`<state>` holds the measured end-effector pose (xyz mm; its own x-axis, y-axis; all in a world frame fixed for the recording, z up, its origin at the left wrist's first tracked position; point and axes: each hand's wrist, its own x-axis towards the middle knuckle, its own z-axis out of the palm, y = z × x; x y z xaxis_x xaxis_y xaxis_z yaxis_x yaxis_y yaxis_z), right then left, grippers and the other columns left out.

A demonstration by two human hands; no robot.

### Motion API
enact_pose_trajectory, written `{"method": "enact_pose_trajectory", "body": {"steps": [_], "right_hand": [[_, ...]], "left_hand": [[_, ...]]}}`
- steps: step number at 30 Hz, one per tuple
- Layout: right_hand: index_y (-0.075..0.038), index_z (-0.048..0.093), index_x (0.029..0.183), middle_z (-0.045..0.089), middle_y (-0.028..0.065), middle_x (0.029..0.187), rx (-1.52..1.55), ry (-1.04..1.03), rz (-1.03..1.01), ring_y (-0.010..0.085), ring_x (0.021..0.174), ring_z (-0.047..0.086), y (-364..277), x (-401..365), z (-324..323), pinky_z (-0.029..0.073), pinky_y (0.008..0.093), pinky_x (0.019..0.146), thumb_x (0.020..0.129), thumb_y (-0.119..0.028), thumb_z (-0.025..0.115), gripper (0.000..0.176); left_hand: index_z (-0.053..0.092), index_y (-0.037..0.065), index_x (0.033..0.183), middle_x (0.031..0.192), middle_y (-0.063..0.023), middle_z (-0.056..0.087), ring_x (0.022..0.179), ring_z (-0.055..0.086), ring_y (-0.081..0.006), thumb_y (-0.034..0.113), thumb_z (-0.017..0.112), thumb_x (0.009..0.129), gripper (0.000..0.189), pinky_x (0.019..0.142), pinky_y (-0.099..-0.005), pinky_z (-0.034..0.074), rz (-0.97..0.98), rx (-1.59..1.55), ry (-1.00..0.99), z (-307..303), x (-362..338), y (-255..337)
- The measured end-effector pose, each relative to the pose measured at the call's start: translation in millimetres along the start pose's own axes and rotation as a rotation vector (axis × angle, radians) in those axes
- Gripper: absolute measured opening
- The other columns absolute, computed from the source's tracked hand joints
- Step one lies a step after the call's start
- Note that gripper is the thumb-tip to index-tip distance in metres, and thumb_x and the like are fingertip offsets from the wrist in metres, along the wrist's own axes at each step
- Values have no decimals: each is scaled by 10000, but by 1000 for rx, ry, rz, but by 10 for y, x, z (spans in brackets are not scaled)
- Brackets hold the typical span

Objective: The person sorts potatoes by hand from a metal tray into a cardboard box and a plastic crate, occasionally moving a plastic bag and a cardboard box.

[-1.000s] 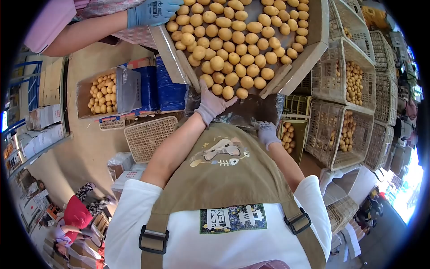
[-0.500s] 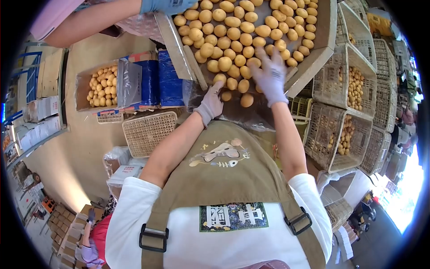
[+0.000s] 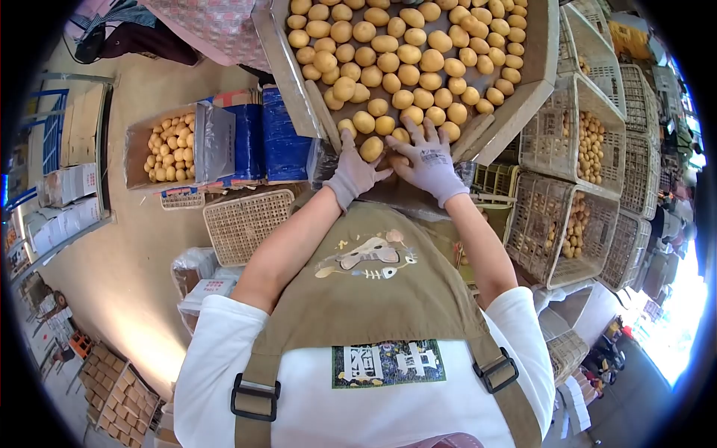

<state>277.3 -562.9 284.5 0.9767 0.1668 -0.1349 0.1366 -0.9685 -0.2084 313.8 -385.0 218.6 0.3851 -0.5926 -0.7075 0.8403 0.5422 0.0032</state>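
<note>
Many round yellow potatoes lie in a tray with raised wooden sides. At the tray's narrow near end, my left hand, in a pale glove, has its fingers apart beside a potato. My right hand, gloved too, is spread palm down over the potatoes at the mouth, its fingertips touching some of them. The two hands are close together, thumbs toward each other. What lies beneath my right palm is hidden.
An open box of potatoes stands at the left, next to blue-wrapped boxes. Below is an upturned plastic crate. Stacked crates with potatoes line the right. Patterned pink cloth shows at the top left.
My right hand has moved back and left, toward my left hand, and potatoes near the mouth have shifted. The other person's blue-gloved hand and arm have left the top left.
</note>
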Motion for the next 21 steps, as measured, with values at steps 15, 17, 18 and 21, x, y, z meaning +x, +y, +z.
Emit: {"method": "enact_pose_trajectory", "body": {"steps": [15,17,18,21], "right_hand": [[-409,452,1457,240,248,1601,-124,-157,262,433,1481,228,158,443,-163,152,690,1128,815,-530,648,682],[-431,481,1432,258,132,1626,-138,-136,-22,419,1489,214,292,175,-83,134,667,1144,804,-522,660,659],[-430,515,1408,261,42,1637,-109,-165,-15,407,1496,205,353,161,-152,120,637,1160,781,-515,675,653],[-282,667,1241,527,130,1388,-37,192,163,368,1313,458,216,353,-113,273,591,1088,785,-333,700,459]], "left_hand": [[213,84,1572,1608,-85,274,1499,208,-236,909,365,777,1156,1202,-519,107,51,86,206,119,-60,-36],[272,233,1534,1621,-16,260,1498,210,-223,828,385,828,930,1185,-594,83,17,59,144,-25,62,-6],[286,240,1528,1613,-11,280,1494,224,-227,814,388,838,903,1181,-599,97,6,47,156,-12,72,6],[411,260,1425,1497,11,416,1395,353,-216,633,454,908,639,1137,-596,197,-17,73,173,-136,141,-92]]}}
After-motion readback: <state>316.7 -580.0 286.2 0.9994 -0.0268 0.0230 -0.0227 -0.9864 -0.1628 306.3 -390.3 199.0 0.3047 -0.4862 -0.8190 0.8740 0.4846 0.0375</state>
